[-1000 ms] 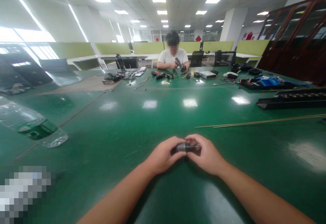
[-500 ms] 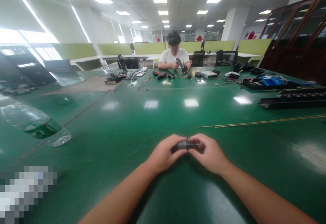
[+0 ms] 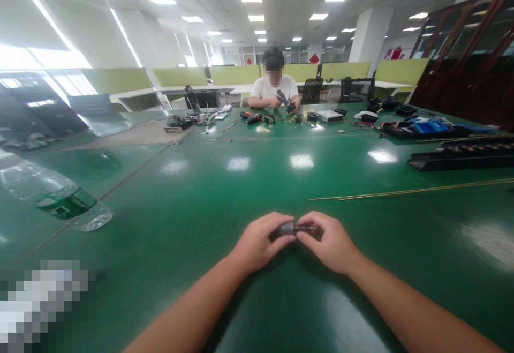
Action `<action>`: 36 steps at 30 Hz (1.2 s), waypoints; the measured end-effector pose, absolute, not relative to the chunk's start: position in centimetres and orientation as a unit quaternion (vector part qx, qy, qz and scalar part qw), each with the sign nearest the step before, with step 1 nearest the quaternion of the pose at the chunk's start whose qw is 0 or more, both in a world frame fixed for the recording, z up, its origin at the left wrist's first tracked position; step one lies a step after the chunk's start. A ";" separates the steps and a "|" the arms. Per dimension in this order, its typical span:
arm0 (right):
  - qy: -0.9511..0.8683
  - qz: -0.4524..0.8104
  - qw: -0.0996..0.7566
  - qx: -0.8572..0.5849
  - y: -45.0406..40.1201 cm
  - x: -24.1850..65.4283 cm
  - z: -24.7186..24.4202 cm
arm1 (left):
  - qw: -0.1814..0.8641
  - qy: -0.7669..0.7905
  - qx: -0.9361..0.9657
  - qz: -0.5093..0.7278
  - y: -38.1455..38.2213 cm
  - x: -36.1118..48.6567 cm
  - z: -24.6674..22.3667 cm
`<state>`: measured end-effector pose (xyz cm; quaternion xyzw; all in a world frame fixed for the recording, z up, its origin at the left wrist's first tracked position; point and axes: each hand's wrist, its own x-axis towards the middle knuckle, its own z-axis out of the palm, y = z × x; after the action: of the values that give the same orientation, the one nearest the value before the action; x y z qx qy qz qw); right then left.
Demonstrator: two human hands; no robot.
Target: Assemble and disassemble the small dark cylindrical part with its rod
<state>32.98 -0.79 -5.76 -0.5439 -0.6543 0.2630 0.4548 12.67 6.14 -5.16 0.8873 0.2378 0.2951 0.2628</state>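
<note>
Low over the green table (image 3: 209, 192), my two hands meet around a small dark cylindrical part with a grey collar (image 3: 286, 228). My left hand (image 3: 257, 240) is closed around its dark left end, thumb below and fingers above. From the collar a thin, ridged dark shaft (image 3: 302, 228) runs to the right. My right hand (image 3: 331, 243) is closed about that shaft, thumb and fingertips near the collar. The fingers hide both ends, and I cannot tell exactly what kind of part it is.
Thin brass-coloured rods (image 3: 385, 192) lie to the right, with black rails (image 3: 461, 157) beyond. A clear plastic bottle (image 3: 66, 200) lies at left. Across the table a person (image 3: 275, 88) holds a dark tool among scattered parts. A blurred pale object (image 3: 38, 305) is at lower left.
My right fingers have shifted slightly along the shaft, and its ridged part beside the collar looks thinner and browner now. My left hand has hardly moved.
</note>
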 end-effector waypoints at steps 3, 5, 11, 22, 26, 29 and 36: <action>-0.646 0.275 0.452 -0.550 -0.9 32.9 -5.6 | 0.259 0.237 0.888 0.296 6.1 12.6 -5.2; -0.641 0.286 0.450 -0.552 -0.9 32.9 -5.5 | 0.257 0.236 0.889 0.297 6.1 12.6 -5.1; -0.626 0.298 0.446 -0.566 -0.9 33.0 -5.6 | 0.250 0.243 0.887 0.302 6.1 12.6 -5.1; -0.608 0.319 0.454 -0.568 -0.6 32.9 -5.8 | 0.242 0.243 0.881 0.326 6.2 12.5 -5.0; -0.599 0.322 0.460 -0.571 -0.6 33.0 -5.9 | 0.243 0.247 0.877 0.334 6.3 12.4 -5.2; -0.595 0.324 0.462 -0.573 -0.6 33.0 -6.0 | 0.241 0.247 0.875 0.339 6.4 12.4 -5.3; -0.581 0.337 0.473 -0.570 -0.4 33.1 -6.3 | 0.239 0.254 0.868 0.352 6.4 12.4 -5.2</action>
<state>33.14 -0.43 -6.32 -0.5700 -0.5813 0.3373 0.4727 12.37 6.40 -5.22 0.8684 0.2545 0.3521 0.2392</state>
